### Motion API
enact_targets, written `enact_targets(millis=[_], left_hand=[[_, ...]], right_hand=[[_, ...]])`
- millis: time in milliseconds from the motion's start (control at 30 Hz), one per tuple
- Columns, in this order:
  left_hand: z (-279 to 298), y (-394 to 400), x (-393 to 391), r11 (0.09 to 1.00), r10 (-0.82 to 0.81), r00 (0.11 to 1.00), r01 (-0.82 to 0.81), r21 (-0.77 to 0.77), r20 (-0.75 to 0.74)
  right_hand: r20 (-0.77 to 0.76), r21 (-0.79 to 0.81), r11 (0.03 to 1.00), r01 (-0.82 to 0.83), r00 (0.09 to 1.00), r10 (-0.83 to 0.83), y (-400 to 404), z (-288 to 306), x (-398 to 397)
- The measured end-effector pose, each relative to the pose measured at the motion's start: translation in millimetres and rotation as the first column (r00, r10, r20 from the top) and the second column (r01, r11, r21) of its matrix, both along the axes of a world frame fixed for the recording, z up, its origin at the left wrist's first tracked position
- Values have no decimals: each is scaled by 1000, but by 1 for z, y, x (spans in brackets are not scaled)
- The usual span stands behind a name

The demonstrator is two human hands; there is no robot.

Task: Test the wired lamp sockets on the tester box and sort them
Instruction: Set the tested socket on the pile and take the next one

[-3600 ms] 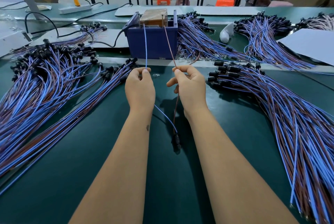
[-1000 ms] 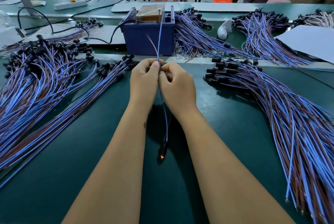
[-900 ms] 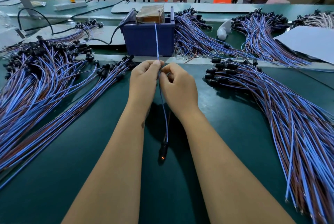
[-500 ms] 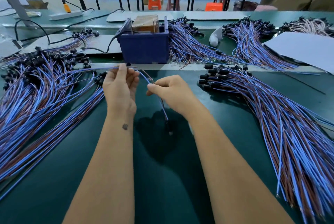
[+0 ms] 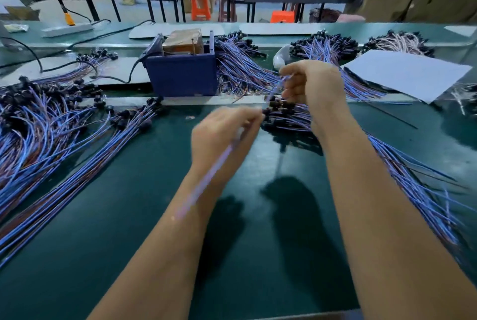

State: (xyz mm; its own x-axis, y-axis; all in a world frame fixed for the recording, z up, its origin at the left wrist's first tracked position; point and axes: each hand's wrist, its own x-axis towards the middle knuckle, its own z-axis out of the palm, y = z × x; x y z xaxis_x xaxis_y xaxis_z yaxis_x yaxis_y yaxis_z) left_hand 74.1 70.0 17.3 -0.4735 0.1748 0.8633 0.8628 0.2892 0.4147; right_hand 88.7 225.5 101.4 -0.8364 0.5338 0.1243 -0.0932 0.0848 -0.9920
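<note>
Left hand [image 5: 222,136] pinches blurred wired socket lead [image 5: 206,180] over tabletop [image 5: 129,216] | right hand [image 5: 313,84] pinches another at right pile [image 5: 413,177] | tester box [image 5: 182,71] behind | risk: I snag neighbours, mix piles

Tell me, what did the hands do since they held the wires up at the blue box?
Both hands left the blue tester box. The right hand moved right over the right pile, pinching a wire. The left hand dropped lower, holding a blurred wire. Box and piles stayed.
</note>
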Motion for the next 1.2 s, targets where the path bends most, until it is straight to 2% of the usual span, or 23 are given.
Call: enact_targets(millis=[33,100,200,300,367,467,533,567,667,767,867,933,1033,1133,1200], left_hand=[[-3,9,5,994,-20,995,9,-107,-101],[-8,26,18,949,-133,977,76,-306,-168],[-13,42,33,855,-231,972,183,-485,-40],[-13,40,32,852,-196,978,203,-483,67],[-12,33,25,886,-126,981,177,-429,145],[-12,20,9,929,46,963,56,-365,264],[-12,10,-4,949,162,920,-46,-311,357],[-11,4,-11,951,221,894,-108,-291,390],[-9,-17,-27,906,410,814,-313,-284,411],[-9,-46,-41,811,582,692,-455,-368,427],[-14,-72,-50,691,719,519,-460,-557,463],[-14,-83,-54,673,739,423,-442,-592,524],[-15,-84,-57,652,759,382,-438,-619,528],[-15,-82,-58,631,776,373,-447,-634,508],[-15,-81,-58,631,776,365,-463,-622,515]], right_hand=[[13,75,997,4,1000,-5,8,-1,4],[81,244,969,-29,997,9,26,-6,12],[276,415,902,-121,961,2,54,-13,18],[442,515,838,-180,894,-79,76,-22,19],[478,603,773,-197,865,-153,85,-29,19],[438,769,624,-137,824,-359,87,-35,17],[336,860,508,-42,796,-504,77,-35,13],[293,875,484,-1,798,-527,68,-35,10],[222,877,480,27,863,-454,26,-39,-4],[217,866,496,-54,936,-277,-29,-53,-22],[282,745,631,-215,959,-7,-83,-73,-35],[325,673,673,-306,940,102,-108,-87,-42],[357,743,602,-293,934,14,-120,-102,-51],[345,740,618,-266,938,-10,-119,-104,-55],[333,758,593,-272,943,7,-119,-106,-54]])
